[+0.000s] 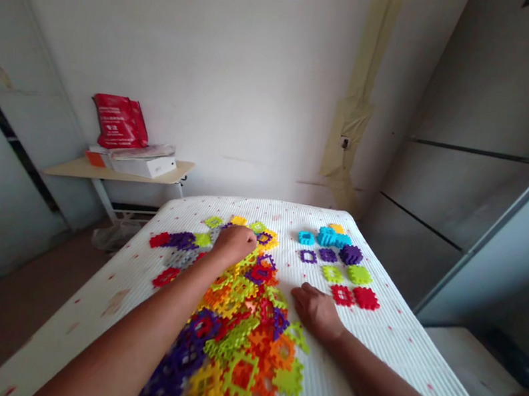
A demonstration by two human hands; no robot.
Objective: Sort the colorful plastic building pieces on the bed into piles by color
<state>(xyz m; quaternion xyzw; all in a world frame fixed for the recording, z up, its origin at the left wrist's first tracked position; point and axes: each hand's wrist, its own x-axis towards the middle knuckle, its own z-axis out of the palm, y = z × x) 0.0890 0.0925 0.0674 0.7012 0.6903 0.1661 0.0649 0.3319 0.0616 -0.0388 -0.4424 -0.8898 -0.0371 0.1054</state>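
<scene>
My left hand (235,244) is closed in a fist over the far part of a long heap of toothed plastic building tiles (242,289). Whatever its fingers hold is hidden from view. The heap mixes yellow, orange, purple, green and red pieces. My right hand (318,310) lies palm down on the white ribbed cover (341,373), just right of the heap, fingers loosely bent and no tile visible in them. Beyond it are sorted tiles: red solid tile (366,298), red frame tile (342,295), green tile (359,274), purple stack (351,254) and blue stack (326,236).
More tiles lie left of my left hand, including a grey group (182,258) and a purple one (182,240). A side table (71,167) at the back left carries a white box (145,164) and a red bag (119,122). A grey cabinet (481,113) stands at the right.
</scene>
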